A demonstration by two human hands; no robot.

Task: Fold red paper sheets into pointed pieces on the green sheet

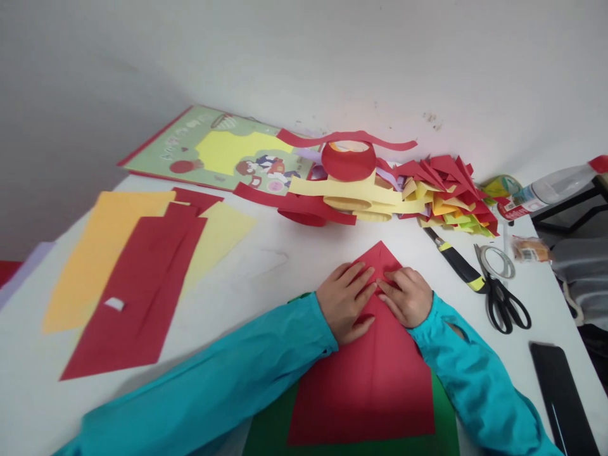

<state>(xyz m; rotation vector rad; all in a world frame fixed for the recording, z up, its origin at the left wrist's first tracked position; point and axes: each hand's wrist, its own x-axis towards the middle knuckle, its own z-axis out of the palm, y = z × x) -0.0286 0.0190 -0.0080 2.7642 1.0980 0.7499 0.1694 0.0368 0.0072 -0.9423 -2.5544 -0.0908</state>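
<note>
A red paper sheet [368,380] lies in front of me on a green sheet [270,437], its far corners folded in to a point. My left hand [344,304] lies flat on the left fold, fingers stretched toward the middle. My right hand [408,296] presses the right fold, fingers extended and meeting the left fingertips at the centre crease. Both arms wear teal sleeves.
Red, orange and yellow sheets [137,278] lie at the left. A craft book [213,152] leans by the wall. A heap of cut paper strips and folded pieces [394,183] sits behind. Utility knife [456,259], scissors [503,297], tape roll, plastic bottle [546,190] and black phone [563,399] lie right.
</note>
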